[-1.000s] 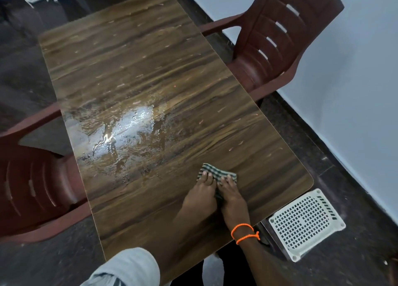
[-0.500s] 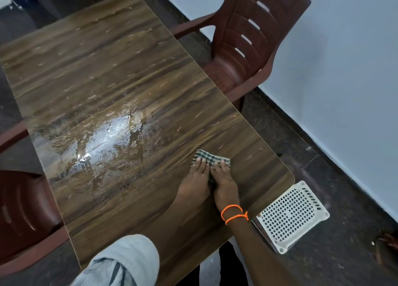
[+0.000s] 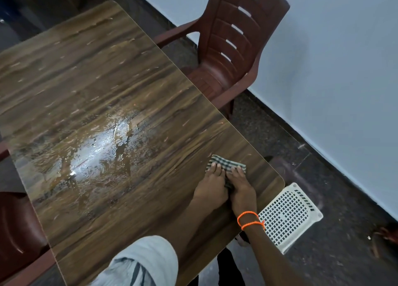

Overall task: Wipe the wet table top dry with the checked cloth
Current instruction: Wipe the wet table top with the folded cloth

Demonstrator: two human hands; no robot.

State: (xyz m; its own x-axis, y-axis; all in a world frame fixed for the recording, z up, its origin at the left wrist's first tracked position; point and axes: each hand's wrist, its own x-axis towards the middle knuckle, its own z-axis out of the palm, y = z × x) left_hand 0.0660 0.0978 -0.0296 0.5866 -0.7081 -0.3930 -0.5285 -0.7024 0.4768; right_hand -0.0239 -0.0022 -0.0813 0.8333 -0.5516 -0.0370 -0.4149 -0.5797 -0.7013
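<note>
A folded green-and-white checked cloth (image 3: 226, 164) lies flat on the wood-grain table top (image 3: 103, 80), near its front right corner. My left hand (image 3: 212, 185) and my right hand (image 3: 240, 187) press down on the cloth side by side, fingers flat over its near half. An orange cord is tied around my right wrist. A shiny puddle of water (image 3: 94, 154) spreads over the middle of the table, to the left of the cloth and apart from it.
A brown plastic chair (image 3: 232, 55) stands at the table's right side by the white wall. Another brown chair (image 3: 15, 231) sits at the left edge. A white perforated plastic stool (image 3: 288, 216) stands on the dark floor just past the table's front right corner.
The view has swung to the right, so the table sits further left. Both hands stay pressed on the cloth, which has crept slightly toward the right edge.
</note>
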